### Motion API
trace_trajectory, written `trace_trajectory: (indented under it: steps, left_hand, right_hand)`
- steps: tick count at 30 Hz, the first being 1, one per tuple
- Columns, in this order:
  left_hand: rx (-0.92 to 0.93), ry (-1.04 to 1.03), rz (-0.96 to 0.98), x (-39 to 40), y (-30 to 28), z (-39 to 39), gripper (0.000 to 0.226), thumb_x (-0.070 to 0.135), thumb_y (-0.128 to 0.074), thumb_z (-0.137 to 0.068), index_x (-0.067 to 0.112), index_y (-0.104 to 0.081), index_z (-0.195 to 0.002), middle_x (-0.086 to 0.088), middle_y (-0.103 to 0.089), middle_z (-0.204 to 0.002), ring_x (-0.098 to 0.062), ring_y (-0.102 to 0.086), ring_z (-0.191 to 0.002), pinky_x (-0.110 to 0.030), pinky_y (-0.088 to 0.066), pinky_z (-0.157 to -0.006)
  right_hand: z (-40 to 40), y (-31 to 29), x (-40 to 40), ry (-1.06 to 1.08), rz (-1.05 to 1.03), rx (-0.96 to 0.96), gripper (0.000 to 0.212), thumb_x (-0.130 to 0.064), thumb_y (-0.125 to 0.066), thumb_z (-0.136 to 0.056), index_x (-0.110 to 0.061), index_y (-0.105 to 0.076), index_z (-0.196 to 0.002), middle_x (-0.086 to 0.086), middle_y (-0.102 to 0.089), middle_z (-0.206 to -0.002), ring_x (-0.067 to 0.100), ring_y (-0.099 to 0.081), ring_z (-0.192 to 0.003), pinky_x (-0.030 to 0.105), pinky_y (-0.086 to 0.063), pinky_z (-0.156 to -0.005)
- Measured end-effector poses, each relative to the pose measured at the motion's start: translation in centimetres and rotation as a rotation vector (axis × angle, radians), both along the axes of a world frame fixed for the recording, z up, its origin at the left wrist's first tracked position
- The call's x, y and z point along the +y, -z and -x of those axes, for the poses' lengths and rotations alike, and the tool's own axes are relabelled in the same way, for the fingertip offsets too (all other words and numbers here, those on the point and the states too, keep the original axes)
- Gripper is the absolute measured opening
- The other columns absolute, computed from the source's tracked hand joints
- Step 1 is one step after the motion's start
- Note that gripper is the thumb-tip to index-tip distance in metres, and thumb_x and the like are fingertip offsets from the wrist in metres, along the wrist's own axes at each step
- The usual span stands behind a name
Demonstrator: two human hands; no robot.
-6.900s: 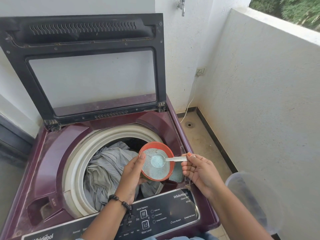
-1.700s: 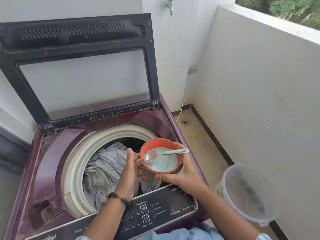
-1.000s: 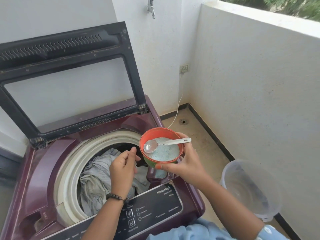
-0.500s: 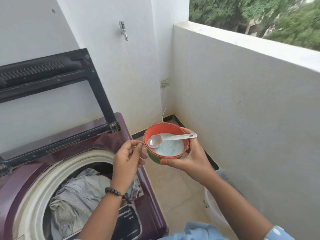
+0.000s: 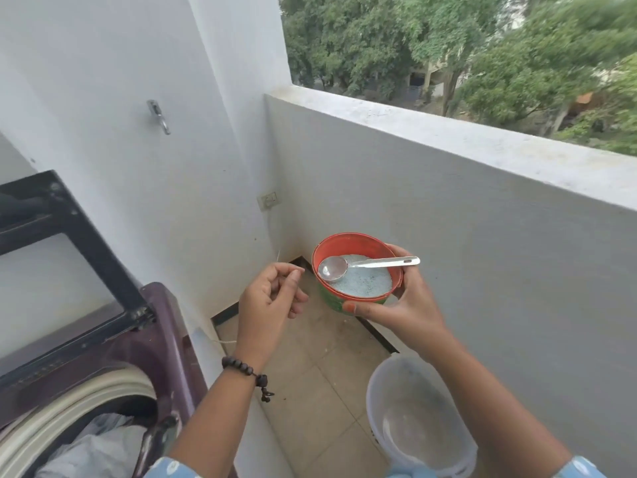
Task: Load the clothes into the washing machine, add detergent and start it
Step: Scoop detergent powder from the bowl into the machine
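So the clothes sit in the washing machine drum at bottom left, and the right hand has swung the detergent tub, gripped, spoon inside, out over the balcony floor; left hand loosely curled, empty. Dosing looks done.

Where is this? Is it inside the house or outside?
It looks like an open balcony used for laundry, so a bit of both. A low parapet wall has trees beyond it, a top-loading washing machine stands open by the house wall, and a tap sticks out above it.
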State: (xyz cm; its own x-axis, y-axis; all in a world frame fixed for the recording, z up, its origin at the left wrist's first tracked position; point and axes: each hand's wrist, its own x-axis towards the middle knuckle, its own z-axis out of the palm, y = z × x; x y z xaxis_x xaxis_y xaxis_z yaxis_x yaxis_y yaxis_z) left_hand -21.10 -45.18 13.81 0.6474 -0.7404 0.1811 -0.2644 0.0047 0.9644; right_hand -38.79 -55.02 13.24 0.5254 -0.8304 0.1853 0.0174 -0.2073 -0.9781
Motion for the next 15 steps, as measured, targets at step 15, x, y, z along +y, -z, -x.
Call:
trace_trajectory:
  steps: [15]
  left_hand:
    - [-0.107,0.451,0.04,-15.2,-4.0,12.6,0.011,0.017,-0.057,-0.097,0.01,-0.066,-0.097,0.002,-0.068,-0.063,-0.007,-0.06,-0.053,-0.018,-0.051,-0.052]
  right_hand:
    - [15.6,-2.9,-7.8,0.376,0.068,0.021,0.091,-0.041,-0.092,-0.046,-0.042,-0.042,-0.122,-0.02,-0.059,-0.117,-0.008,-0.058,-0.106,0.007,-0.046,-0.081]
